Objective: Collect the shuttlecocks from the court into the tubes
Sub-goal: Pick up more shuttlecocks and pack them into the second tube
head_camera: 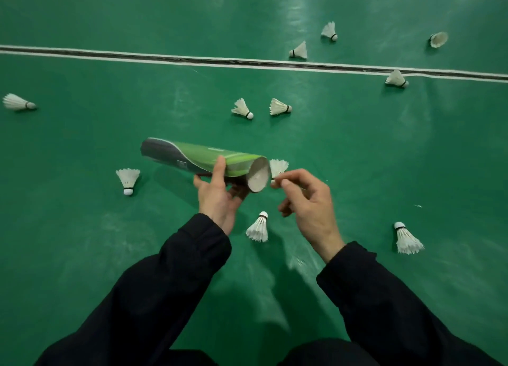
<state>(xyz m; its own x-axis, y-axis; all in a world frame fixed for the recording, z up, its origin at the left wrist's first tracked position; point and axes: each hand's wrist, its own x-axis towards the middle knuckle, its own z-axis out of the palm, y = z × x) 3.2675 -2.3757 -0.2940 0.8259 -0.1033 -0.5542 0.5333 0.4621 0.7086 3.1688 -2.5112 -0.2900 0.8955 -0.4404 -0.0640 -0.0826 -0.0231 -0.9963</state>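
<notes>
Badminton court: green floor (82, 228), boundary line (165, 58)

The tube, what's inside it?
The tube, held by the left hand, shows only its pale inner wall at the open end. Deeper inside is hidden. The right hand pinches a shuttlecock beside the opening.

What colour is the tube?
Cardboard tube: bright green with a dark grey end, seen in the head view.

A glossy green court floor (82, 228) filled the view, scuffed in places, and a white-edged dark line (192, 59) crossed it from side to side.
</notes>
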